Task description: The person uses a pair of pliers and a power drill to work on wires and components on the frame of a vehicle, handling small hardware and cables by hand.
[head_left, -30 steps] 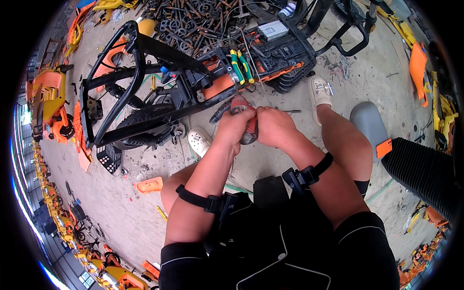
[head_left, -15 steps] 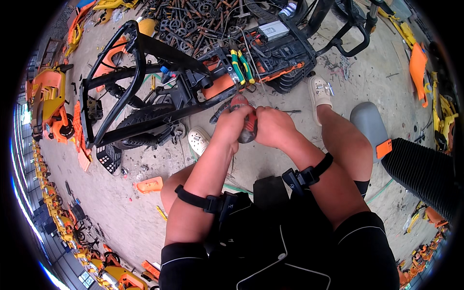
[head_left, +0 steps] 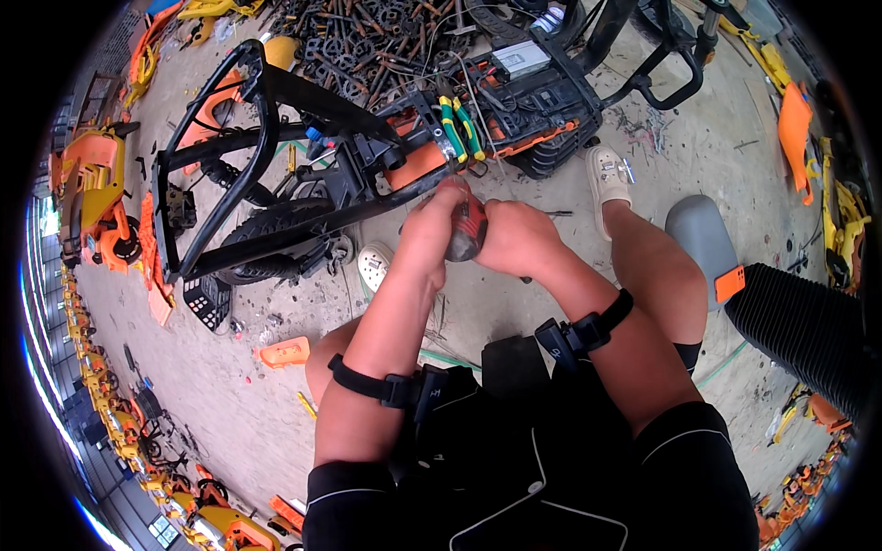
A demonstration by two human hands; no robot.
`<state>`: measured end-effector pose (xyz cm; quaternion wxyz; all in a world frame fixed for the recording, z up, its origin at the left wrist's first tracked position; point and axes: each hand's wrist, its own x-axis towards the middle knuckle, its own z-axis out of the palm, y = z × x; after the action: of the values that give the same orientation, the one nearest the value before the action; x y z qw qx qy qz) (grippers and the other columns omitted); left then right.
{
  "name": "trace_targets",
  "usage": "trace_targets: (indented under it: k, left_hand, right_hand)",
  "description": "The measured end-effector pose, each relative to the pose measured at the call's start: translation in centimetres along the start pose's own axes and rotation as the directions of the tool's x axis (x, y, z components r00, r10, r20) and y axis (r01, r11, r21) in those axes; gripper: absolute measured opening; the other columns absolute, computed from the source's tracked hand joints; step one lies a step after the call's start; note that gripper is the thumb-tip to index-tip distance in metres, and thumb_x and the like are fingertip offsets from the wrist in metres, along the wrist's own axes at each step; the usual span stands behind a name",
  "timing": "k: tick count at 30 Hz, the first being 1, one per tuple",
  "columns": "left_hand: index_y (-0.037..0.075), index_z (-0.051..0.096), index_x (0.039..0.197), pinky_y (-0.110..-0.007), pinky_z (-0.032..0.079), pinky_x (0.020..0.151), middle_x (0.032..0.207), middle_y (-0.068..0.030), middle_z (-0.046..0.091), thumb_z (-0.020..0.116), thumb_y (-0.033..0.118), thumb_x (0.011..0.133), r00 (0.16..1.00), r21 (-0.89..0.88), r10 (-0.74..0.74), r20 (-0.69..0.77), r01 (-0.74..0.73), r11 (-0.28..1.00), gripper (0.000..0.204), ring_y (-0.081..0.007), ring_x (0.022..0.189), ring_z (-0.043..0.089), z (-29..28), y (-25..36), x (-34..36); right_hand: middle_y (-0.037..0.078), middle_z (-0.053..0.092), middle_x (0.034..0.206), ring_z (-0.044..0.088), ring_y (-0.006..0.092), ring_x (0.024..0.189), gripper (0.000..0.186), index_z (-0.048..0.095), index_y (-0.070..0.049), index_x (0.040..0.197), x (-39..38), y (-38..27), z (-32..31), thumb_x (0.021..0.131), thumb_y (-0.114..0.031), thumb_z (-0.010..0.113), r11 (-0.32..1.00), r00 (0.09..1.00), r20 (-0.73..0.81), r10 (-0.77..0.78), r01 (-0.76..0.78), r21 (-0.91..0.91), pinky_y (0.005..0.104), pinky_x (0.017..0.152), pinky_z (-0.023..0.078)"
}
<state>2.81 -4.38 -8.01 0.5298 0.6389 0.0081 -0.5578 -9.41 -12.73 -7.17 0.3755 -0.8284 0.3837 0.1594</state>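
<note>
Between my two hands is a red-and-black power drill (head_left: 469, 230), held above the floor just on my side of a black vehicle frame (head_left: 358, 217). My left hand (head_left: 430, 225) is closed around its left side. Closed against the right side is my right hand (head_left: 516, 233), whose fingertips are hidden, so I cannot tell whether it also grips a small part. Beyond the drill, a pair of pliers (head_left: 461, 129) with green and yellow handles lies on the frame. An orange panel (head_left: 415, 167) sits in the frame beside the pliers.
A heap of rusty metal parts (head_left: 358, 46) lies behind the frame. A black tyre (head_left: 280, 234) sits under its left part. To my right are a grey seat-like piece (head_left: 698, 234) with an orange phone (head_left: 729, 283) and a black ribbed object (head_left: 795, 321). An orange tray (head_left: 284, 352) lies left.
The drill has turned slightly in my hands and shifted a little toward me. A dark part that showed left of my left hand is now mostly hidden.
</note>
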Motion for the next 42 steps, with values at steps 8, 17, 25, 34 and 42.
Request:
trace_targets:
  k: [8, 17, 25, 34, 42]
  left_hand:
    - [0.004, 0.063, 0.128, -0.034, 0.041, 0.100, 0.118, -0.0076, 0.065, 0.054, 0.032, 0.096, 0.998, -0.109, 0.037, -0.041, -0.041, 0.993, 0.043, -0.0183, 0.110, 0.058, 0.6, 0.6, -0.7]
    - [0.004, 0.064, 0.126, -0.034, 0.043, 0.098, 0.115, -0.0077, 0.066, 0.054, 0.032, 0.095, 0.997, -0.119, 0.023, -0.076, -0.032, 0.992, 0.043, -0.0184, 0.106, 0.060, 0.6, 0.7, -0.7]
    - [0.004, 0.065, 0.125, -0.033, 0.044, 0.095, 0.113, -0.0076, 0.066, 0.054, 0.031, 0.096, 0.996, -0.093, 0.025, -0.080, -0.032, 0.995, 0.041, -0.0180, 0.103, 0.061, 1.0, 1.0, -0.8]
    - [0.002, 0.064, 0.122, -0.033, 0.047, 0.091, 0.110, -0.0083, 0.066, 0.055, 0.031, 0.094, 0.995, -0.047, 0.020, -0.098, -0.024, 0.999, 0.041, -0.0179, 0.099, 0.062, 0.9, 0.6, -0.6]
    - [0.002, 0.062, 0.123, -0.034, 0.047, 0.090, 0.110, -0.0085, 0.066, 0.055, 0.031, 0.094, 0.995, -0.068, 0.020, -0.096, -0.026, 0.997, 0.041, -0.0181, 0.099, 0.062, 0.9, 0.4, -0.6]
  right_hand:
    - [0.020, 0.073, 0.098, 0.070, 0.0364, 0.096, 0.044, 0.071, -0.002, 0.100, 0.4, -0.6, -0.8, 0.070, -0.034, 0.071, 0.998, 0.998, 0.047, 0.047, -0.049, 0.036, 0.0438, 0.084, 0.056]
    - [0.019, 0.073, 0.096, 0.070, 0.0351, 0.095, 0.046, 0.070, -0.002, 0.100, 0.7, -0.6, -0.6, 0.069, -0.036, 0.073, 0.998, 0.997, 0.055, 0.058, -0.059, 0.028, 0.0421, 0.082, 0.055]
    - [0.018, 0.073, 0.095, 0.070, 0.0348, 0.094, 0.042, 0.070, -0.002, 0.098, 0.7, -0.5, -0.6, 0.070, -0.033, 0.072, 0.998, 0.998, 0.032, 0.049, -0.050, 0.025, 0.0420, 0.081, 0.055]
    - [0.018, 0.073, 0.095, 0.071, 0.0349, 0.092, 0.042, 0.071, -0.003, 0.099, 0.7, -0.1, 0.1, 0.071, -0.034, 0.071, 1.000, 1.000, 0.013, 0.027, -0.027, 0.013, 0.0425, 0.080, 0.056]
    - [0.019, 0.073, 0.096, 0.070, 0.0355, 0.093, 0.044, 0.070, -0.002, 0.100, 0.6, -0.2, 0.4, 0.072, -0.035, 0.070, 0.999, 0.999, -0.005, 0.033, -0.033, 0.019, 0.0436, 0.081, 0.056]
